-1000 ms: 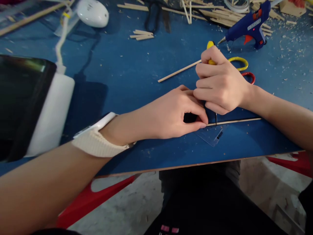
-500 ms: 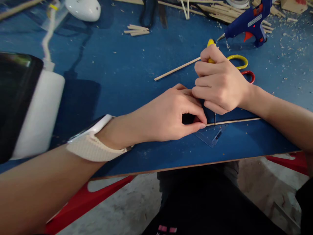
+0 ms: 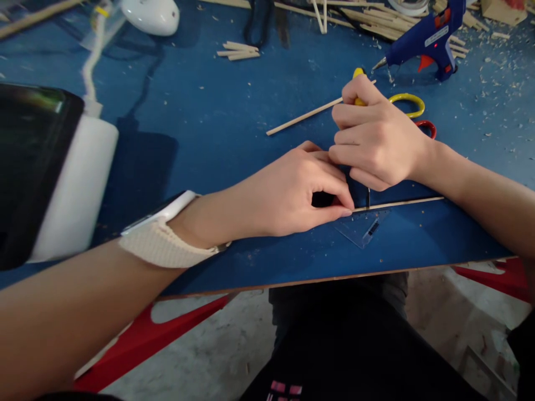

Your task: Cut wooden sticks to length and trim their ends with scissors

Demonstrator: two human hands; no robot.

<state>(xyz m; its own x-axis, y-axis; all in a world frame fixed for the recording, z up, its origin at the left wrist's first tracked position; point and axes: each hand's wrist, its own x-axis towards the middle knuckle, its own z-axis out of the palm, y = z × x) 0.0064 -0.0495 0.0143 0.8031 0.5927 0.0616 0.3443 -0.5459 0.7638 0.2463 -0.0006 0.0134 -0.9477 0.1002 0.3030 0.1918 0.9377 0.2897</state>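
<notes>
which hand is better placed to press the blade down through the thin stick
Right, probably: the right hand grips the yellow-handled cutter, its blade tip on the thin stick. The left hand is pinching that stick against the blue board.

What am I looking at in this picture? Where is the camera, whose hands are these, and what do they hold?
No machine is here: a person works with bare hands. The one camera sits on the person's head and looks down at a blue table. The left hand, with a white watch on its wrist, pinches a thin wooden stick flat on the table, beside a clear plastic set square. The right hand grips a yellow-handled blade tool, its metal tip down at the stick. Behind lie scissors, a second stick, a blue glue gun and short cut sticks.
</notes>
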